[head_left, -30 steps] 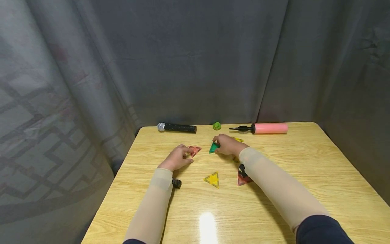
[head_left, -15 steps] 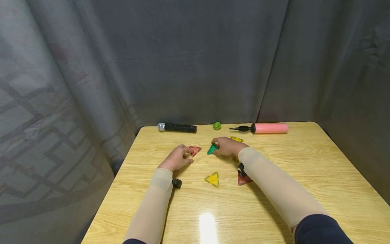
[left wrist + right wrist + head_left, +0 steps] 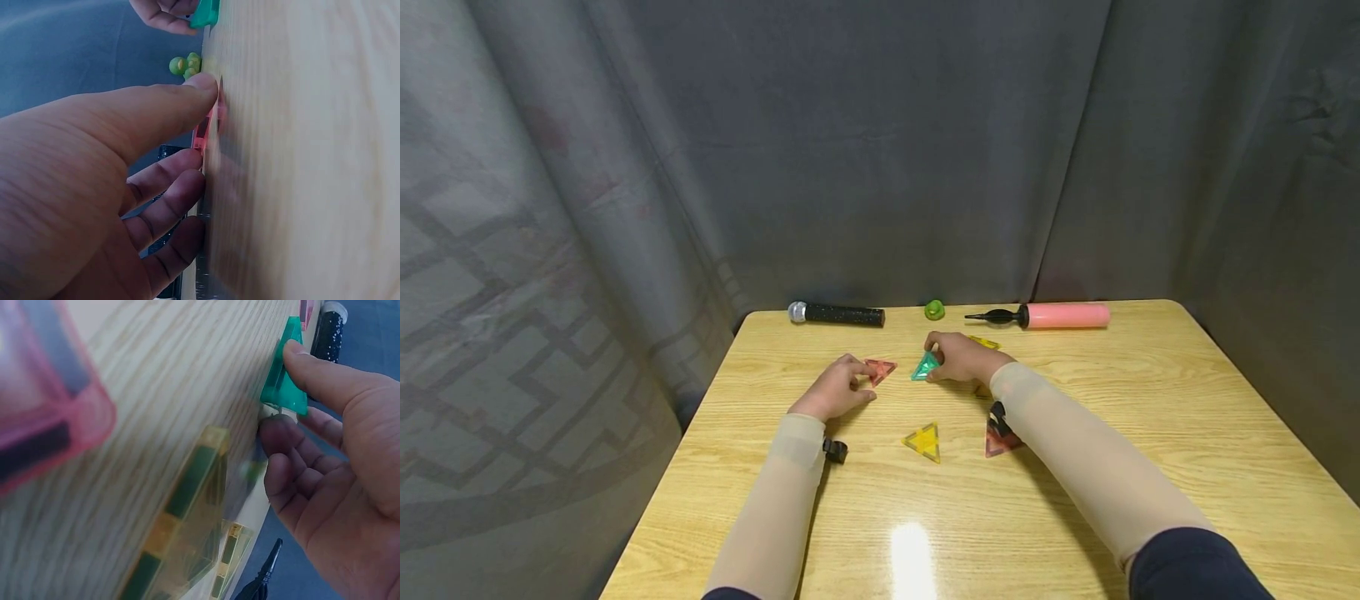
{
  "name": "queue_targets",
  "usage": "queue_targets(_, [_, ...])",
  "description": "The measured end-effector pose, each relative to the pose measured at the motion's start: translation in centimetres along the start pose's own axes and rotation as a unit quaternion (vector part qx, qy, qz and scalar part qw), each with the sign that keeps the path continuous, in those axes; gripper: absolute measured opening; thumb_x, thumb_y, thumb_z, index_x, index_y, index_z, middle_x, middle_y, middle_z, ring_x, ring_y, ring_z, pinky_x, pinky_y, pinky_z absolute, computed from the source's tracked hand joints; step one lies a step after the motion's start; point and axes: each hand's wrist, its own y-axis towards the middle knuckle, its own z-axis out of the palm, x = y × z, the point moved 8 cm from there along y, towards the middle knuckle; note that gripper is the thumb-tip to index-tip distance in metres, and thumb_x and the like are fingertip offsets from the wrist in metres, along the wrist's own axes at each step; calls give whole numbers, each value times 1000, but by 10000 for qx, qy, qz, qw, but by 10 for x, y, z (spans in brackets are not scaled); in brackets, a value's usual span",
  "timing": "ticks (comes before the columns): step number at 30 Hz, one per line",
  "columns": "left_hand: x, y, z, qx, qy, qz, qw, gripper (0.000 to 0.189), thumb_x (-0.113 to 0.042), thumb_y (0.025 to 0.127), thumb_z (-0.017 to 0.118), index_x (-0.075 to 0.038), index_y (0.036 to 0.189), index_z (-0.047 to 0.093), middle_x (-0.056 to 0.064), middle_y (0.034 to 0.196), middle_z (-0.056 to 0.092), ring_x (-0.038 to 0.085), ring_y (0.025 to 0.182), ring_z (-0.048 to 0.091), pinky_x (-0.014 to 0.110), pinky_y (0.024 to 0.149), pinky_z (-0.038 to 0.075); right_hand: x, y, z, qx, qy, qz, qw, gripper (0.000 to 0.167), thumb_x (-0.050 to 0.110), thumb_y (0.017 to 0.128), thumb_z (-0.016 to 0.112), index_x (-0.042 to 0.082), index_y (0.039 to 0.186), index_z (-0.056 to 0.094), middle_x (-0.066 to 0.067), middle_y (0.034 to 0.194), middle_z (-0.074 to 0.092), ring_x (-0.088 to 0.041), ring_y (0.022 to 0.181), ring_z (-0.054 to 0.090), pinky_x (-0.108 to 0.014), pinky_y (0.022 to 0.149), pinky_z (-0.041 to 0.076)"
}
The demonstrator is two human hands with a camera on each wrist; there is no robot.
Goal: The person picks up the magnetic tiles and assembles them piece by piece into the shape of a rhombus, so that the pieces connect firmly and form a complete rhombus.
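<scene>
My left hand rests on the table by a red triangular magnetic tile lying flat. Its fingertips touch or nearly touch the tile's left side; the thumb is spread apart in front. In the left wrist view the fingers are loosely bent. My right hand pinches a green triangular magnetic tile between thumb and fingers, to the right of the red one. The right wrist view shows the green tile tilted, a lower corner close to the tabletop. The two tiles are apart.
A yellow triangular tile lies in front. Another red tile is partly under my right forearm, with yellow tiles near that wrist. Along the back edge are a microphone, a small green toy and a pink hand pump.
My right hand shifted slightly left, then a little back right. The green tile has turned in its fingers and now catches the light. My left hand and the red tile stayed still.
</scene>
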Motion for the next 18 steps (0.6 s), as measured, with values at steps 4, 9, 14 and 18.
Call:
queue_targets(4, [1,0,-1,-33,11,-9,10000,41,-21,95,81,-15,134,72,2,121,59,20,99,57,40,87,53,1,0,-1,-61,118,-28,9999,52,20,92,85,6,132,55,-7,96,59,-21,84,54,-37,79,46])
queue_targets(9, [1,0,-1,-31,32,-1,10000,39,-21,94,82,-15,132,72,2,122,59,19,99,58,40,88,54,0,1,-2,-58,187,-42,9998,49,18,93,83,9,130,52,-7,92,58,-20,77,52,-36,73,44])
queue_targets(14, [1,0,0,-13,8,6,10000,38,-20,95,81,-15,131,73,0,121,59,20,98,58,39,87,53,1,1,-8,-200,270,-148,9993,47,14,97,78,5,137,55,-6,88,59,-19,72,51,-36,71,45])
queue_targets(18, [0,1,0,18,46,26,10000,39,-21,95,81,-15,133,72,0,119,59,20,96,58,37,85,53,3,2,-13,-411,332,-243,9983,35,13,99,75,5,131,61,-4,89,61,-19,74,54,-36,72,47])
